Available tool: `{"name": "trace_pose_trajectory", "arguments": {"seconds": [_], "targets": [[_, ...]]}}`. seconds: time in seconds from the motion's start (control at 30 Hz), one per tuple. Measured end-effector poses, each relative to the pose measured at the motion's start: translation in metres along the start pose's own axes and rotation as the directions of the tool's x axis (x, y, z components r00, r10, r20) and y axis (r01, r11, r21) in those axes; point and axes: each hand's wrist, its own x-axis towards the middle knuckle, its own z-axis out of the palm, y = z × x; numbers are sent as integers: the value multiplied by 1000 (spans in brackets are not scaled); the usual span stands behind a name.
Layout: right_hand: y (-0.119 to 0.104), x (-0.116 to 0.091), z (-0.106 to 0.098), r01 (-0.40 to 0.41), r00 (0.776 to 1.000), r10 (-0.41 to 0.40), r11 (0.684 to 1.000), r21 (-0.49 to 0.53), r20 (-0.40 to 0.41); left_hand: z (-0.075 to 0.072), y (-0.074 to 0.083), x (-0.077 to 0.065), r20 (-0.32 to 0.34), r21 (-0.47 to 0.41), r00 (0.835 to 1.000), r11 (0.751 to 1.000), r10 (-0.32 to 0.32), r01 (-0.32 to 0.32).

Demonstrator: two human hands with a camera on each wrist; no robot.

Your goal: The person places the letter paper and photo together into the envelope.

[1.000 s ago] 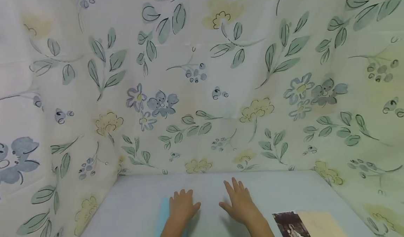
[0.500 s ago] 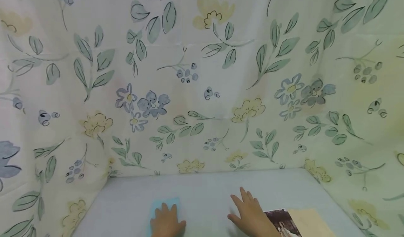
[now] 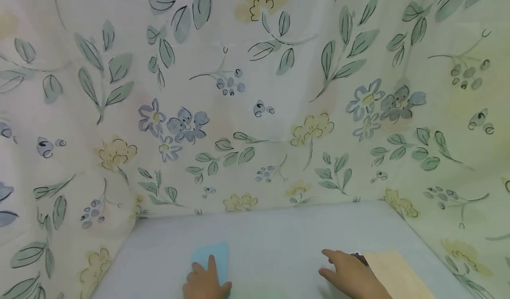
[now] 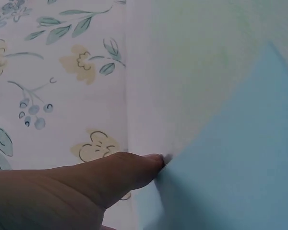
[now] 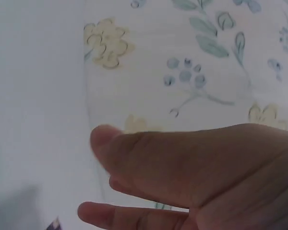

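Note:
My left hand (image 3: 205,283) rests on a light blue sheet of paper (image 3: 221,257), with its index finger straight and its thumb spread to the side. In the left wrist view the thumb (image 4: 129,175) touches the edge of the blue sheet (image 4: 240,167). My right hand (image 3: 352,272) reaches over a dark photo print (image 3: 360,258), covering most of it. Its fingers are loosely extended, and nothing is visible between them in the right wrist view. Whether it touches the print cannot be seen. A beige panel (image 3: 398,274) lies directly beside the print.
Both papers lie on a pale table top (image 3: 271,237). A floral cloth (image 3: 259,157) rises behind the table and along both sides. In the right wrist view, a dark corner of the print (image 5: 54,224) shows at the bottom edge.
My right hand has moved right, from bare table to over the print. My left hand has shifted left onto the blue sheet, uncovering its far right corner. The head view has shifted slightly.

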Motion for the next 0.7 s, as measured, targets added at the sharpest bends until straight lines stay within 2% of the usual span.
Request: {"name": "trace_pose_trajectory", "arguments": {"seconds": [0.17,0.27,0.37,0.47,0.57,0.7], "targets": [[25,11,-4,-9,1000,8,998,-69,-27,3,-13,12,20,44,999,998,-35,34],[42,17,-4,-43,999,40,991,-126,-26,1,-21,15,68,14,996,999,-50,49],[55,16,-4,-103,995,104,985,-139,-2,-5,-23,16,112,-53,994,999,-7,13],[63,12,-5,-137,989,143,980,-142,37,-11,-24,16,147,-106,986,993,73,-58],[65,11,-4,-156,983,169,977,-148,74,-16,-24,17,214,-168,965,979,150,-115],[67,11,-1,-183,976,197,973,-143,95,-18,-25,16,302,-243,931,961,204,-132]]}}
